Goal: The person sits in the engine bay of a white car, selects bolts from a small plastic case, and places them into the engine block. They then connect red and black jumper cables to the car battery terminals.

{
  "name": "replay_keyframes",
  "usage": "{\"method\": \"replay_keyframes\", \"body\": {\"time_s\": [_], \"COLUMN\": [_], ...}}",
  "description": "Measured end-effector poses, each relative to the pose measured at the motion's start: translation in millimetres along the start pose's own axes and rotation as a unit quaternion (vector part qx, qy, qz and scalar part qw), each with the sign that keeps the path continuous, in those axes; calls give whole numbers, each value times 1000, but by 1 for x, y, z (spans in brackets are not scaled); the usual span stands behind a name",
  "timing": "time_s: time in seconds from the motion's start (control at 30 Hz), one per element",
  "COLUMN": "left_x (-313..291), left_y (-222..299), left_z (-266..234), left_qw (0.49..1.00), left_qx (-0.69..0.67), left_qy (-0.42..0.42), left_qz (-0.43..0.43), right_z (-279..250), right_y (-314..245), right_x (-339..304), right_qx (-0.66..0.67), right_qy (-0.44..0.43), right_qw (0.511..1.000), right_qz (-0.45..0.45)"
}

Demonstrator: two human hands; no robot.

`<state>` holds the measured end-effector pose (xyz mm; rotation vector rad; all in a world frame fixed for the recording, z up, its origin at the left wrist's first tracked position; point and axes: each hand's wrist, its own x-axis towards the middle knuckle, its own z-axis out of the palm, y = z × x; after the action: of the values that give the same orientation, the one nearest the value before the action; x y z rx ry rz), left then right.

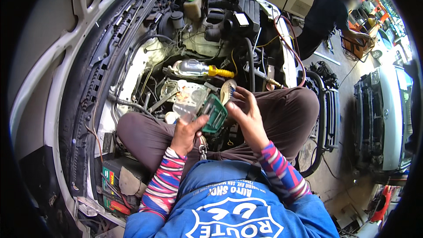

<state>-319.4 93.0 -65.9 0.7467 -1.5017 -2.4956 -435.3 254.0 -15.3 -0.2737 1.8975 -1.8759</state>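
My left hand (186, 135) grips a small green plastic case (215, 115), its thumb over the near edge. Its clear lid (187, 105) hangs open to the left, and slim metal pieces lie in the case. My right hand (249, 119) is just right of the case, fingers curled and thumb toward it. A small dark-blue item (232, 91) shows at its fingertips, too small to name. Beyond the case, an inspection lamp with a yellow handle (220, 72) rests over the engine (172, 89).
I sit cross-legged in a car's engine bay. A coolant reservoir (192, 8) and a black air filter box (249, 11) stand at the far side. A battery (115, 180) sits lower left. At right are a red hose (304, 68), a removed car front (387, 119) and another person (328, 13).
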Motion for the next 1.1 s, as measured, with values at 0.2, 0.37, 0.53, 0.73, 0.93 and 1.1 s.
{"method": "replay_keyframes", "body": {"time_s": [0.2, 0.37, 0.53, 0.73, 0.93, 1.1], "left_x": [4, 0, -11, -28, -31, -20], "left_y": [-5, -20, -24, -8, 0, -15], "left_z": [21, 20, 10, 13, 42, 52], "left_qw": [1000, 994, 987, 960, 805, 759], "left_qx": [-17, 89, 133, 222, 509, 598], "left_qy": [1, -51, -26, 120, 59, 33], "left_qz": [-11, -44, -82, 120, 298, 257], "right_z": [14, -4, -16, -20, -13, -13], "right_y": [85, 97, 99, 99, 104, 106], "right_x": [0, 5, 12, 14, 15, 15], "right_qx": [332, 352, 358, 372, 367, 366], "right_qy": [-130, -109, -98, -139, -154, -153], "right_qw": [927, 913, 911, 898, 897, 899], "right_qz": [116, 178, 177, 190, 192, 188]}}
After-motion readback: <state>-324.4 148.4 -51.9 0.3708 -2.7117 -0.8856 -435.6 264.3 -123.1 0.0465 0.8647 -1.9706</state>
